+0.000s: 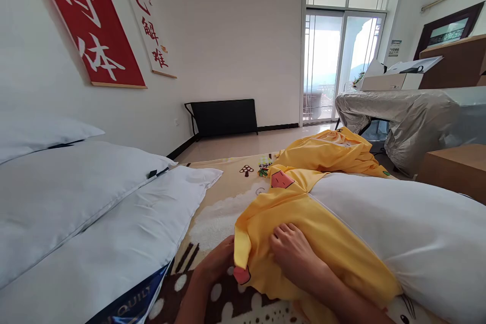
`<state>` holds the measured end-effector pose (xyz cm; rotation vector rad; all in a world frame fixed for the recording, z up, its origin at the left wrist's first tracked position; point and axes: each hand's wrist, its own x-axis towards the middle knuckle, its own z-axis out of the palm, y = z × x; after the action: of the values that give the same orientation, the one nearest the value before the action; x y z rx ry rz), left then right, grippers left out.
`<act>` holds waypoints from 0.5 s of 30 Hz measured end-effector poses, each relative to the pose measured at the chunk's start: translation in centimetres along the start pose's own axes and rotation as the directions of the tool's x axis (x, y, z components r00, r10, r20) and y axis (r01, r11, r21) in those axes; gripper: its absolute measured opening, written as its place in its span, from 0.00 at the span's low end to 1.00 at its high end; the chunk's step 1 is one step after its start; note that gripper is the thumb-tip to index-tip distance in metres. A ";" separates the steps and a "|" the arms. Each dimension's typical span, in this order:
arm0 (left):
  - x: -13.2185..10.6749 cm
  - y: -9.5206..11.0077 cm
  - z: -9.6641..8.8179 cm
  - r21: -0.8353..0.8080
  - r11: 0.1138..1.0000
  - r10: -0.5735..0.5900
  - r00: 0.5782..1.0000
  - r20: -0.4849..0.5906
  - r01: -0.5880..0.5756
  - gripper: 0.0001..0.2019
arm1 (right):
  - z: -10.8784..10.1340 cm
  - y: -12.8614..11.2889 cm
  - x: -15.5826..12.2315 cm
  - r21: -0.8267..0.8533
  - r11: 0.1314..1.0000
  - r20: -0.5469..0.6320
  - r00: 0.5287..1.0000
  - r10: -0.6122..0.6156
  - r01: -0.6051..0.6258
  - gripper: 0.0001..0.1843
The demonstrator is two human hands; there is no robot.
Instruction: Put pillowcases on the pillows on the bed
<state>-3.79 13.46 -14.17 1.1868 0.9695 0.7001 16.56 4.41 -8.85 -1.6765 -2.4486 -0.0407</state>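
A yellow pillowcase (322,228) with pink printed patches covers the near end of a plump white pillow (402,212), whose far part is bare. My right hand (294,250) rests on top of the pillowcase, fingers curled into the cloth. At the case's left edge is my left hand (214,260); its fingers disappear behind the folded yellow cloth, so their grip is hidden. Both lie over a patterned blanket (220,217) in beige and brown. More yellow cloth (326,149) lies heaped just beyond the pillowcase.
White pillows (114,233) are stacked on the left, with a blue quilt label (132,298) by the lowest. A black folded frame (224,117) leans on the back wall. To the right are a covered table (402,111) with boxes on it and a cardboard box (455,167).
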 end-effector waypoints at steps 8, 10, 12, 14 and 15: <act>0.3 0.3 2.2 -0.124 0.991 -0.043 0.997 0.063 0.050 0.15 | -1.6 1.1 -0.7 0.070 0.997 0.006 1.000 -0.017 0.016 0.06; 0.9 0.7 2.6 -0.222 0.975 0.012 0.999 0.032 -0.005 0.14 | -2.5 1.5 -0.9 0.114 0.994 -0.034 0.999 0.003 0.001 0.08; 1.4 1.4 2.9 -0.322 0.944 0.058 0.997 -0.046 -0.070 0.10 | -3.2 1.9 -1.1 0.148 0.989 -0.099 0.994 0.037 -0.022 0.08; 1.6 2.2 3.3 -0.423 0.896 0.079 0.986 -0.144 -0.133 0.06 | -3.7 2.1 -1.2 0.175 0.984 -0.174 0.982 0.068 -0.038 0.06; 1.5 2.7 3.5 -0.475 0.866 0.075 0.980 -0.183 -0.155 0.05 | -3.9 2.1 -1.3 0.189 0.981 -0.212 0.974 0.079 -0.039 0.05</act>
<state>0.15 13.94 -11.70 0.7506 0.7887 1.0789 19.49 3.56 -5.35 -1.5740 -2.1698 0.0089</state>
